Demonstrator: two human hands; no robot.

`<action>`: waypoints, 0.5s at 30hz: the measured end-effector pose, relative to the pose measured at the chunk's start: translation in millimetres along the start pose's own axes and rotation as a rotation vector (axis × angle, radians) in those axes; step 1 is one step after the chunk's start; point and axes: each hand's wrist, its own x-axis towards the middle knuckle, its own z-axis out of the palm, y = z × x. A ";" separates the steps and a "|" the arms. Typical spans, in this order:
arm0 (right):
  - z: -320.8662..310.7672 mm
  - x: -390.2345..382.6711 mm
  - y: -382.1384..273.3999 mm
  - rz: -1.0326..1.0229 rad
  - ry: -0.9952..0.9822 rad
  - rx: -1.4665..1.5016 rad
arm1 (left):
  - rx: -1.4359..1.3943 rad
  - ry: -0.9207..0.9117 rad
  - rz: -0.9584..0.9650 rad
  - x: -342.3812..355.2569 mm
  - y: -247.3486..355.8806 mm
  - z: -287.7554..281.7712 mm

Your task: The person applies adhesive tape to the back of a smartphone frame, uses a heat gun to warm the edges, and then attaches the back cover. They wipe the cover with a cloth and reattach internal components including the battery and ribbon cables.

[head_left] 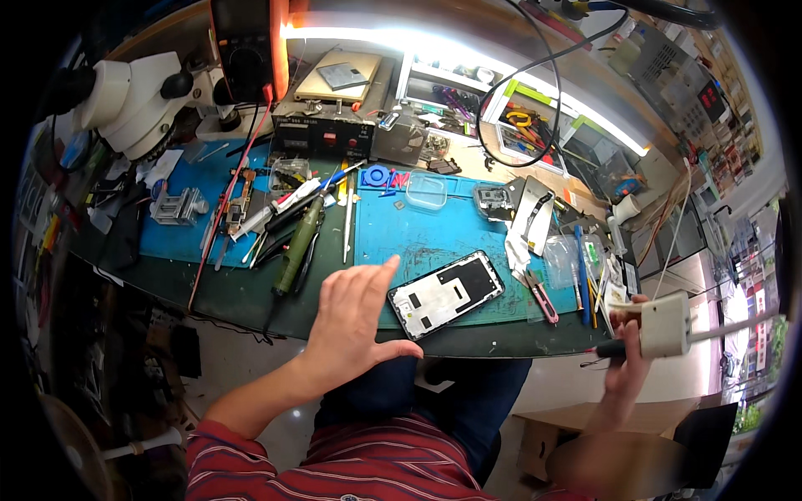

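A phone frame [446, 294], silvery white inside with black patches and a black rim, lies tilted on the blue mat [384, 234] near the table's front edge. My left hand [355, 313] hovers just left of it, fingers stretched out and thumb apart, holding nothing. Far to the right, beyond the table's corner, my right hand [628, 355] has its fingers wrapped round a black-handled tool [610, 348], whose kind I cannot make out. Right beside those fingers is a white box with a cable [666, 326]; whether the hand touches it, I cannot tell.
Left of the frame lie a green pen-like tool [301, 242], a white pen [348, 221] and tweezers. A pink-handled cutter [541, 296] rests to its right. Behind stand a clear plastic box [426, 190], a black device [322, 138] and a microscope [138, 104]. A black cable loop [479, 104] hangs above.
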 end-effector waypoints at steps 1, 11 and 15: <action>15.0 -12.7 0.4 0.003 0.002 0.208 | -0.015 0.021 -0.026 -2.6 -2.3 -1.1; 214.1 -37.3 -2.4 -0.069 -0.384 0.976 | 0.017 0.138 -0.085 -21.4 7.4 20.8; 231.3 -33.8 17.9 -0.087 -0.405 1.012 | 0.044 0.183 -0.132 -21.4 10.6 24.5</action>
